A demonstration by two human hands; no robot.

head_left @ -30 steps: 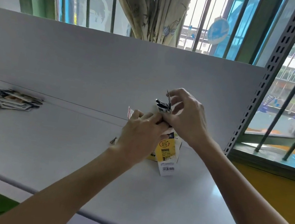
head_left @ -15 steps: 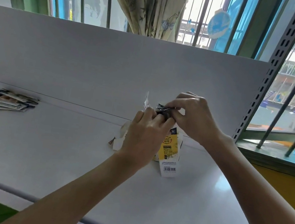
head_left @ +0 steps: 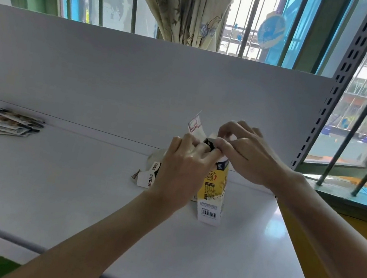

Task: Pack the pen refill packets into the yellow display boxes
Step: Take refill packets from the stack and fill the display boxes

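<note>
Upright yellow display box (head_left: 212,190), mouth up. Right hand (head_left: 248,154) and left hand (head_left: 185,163) both pinch refill packets (head_left: 210,142) directly over the mouth, long axis apparently vertical.

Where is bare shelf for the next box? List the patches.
Free: the stretch between the packet pile and the lying carton; the front strip of the shelf; the corner right of the yellow box. Crowded: that box's top, where left hand and right hand meet.
</note>
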